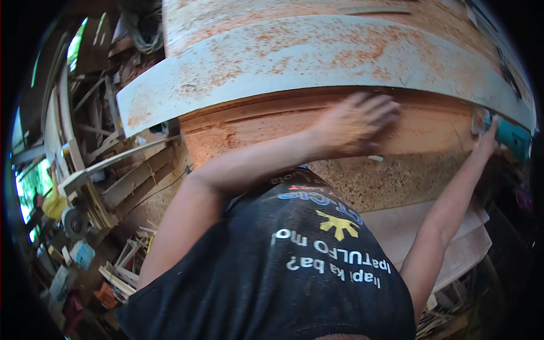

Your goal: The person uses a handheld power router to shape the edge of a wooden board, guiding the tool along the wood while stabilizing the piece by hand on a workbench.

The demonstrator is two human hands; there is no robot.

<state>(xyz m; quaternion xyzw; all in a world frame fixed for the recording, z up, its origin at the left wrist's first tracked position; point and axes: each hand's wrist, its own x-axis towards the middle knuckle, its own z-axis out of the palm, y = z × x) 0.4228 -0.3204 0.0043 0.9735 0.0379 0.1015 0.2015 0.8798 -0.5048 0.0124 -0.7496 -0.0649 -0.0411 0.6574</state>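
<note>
Here, the left hand [354, 122] lies open and flat, blurred, on the dusty board [272, 122] under the pale plank [317, 59], while the right hand [486, 139] touches a teal power tool [513, 139], grip unclear; sweep lightly, keeping that tool steady.

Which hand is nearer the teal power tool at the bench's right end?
Right. The right hand touches the teal power tool; the left hand is well to its left, flat on the sawdust-covered workbench.

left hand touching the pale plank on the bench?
Cannot tell. In the head view the left hand is motion-blurred, its fingertips reaching right up to the lower edge of the pale plank; neither contact nor a gap shows plainly.
</note>
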